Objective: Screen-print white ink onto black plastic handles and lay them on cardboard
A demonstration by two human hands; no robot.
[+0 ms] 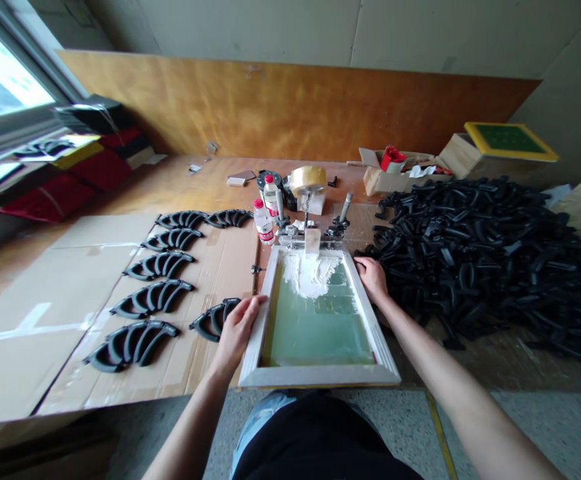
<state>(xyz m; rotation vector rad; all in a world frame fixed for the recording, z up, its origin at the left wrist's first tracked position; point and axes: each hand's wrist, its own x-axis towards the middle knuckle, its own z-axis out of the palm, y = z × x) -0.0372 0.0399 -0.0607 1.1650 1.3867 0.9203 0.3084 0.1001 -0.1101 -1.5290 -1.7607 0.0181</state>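
Left hand [240,327] grips frame's [320,375] left rail, right hand [370,277] clasps right rail. Best: move frame level, both sides even; ink [310,275] pooled at frame's far end.

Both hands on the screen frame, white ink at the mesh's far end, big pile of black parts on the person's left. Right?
No: the head view shows the pile of black parts on the person's right; only a few laid-out parts lie left. Left hand and right hand are on the screen frame, white ink at its far end.
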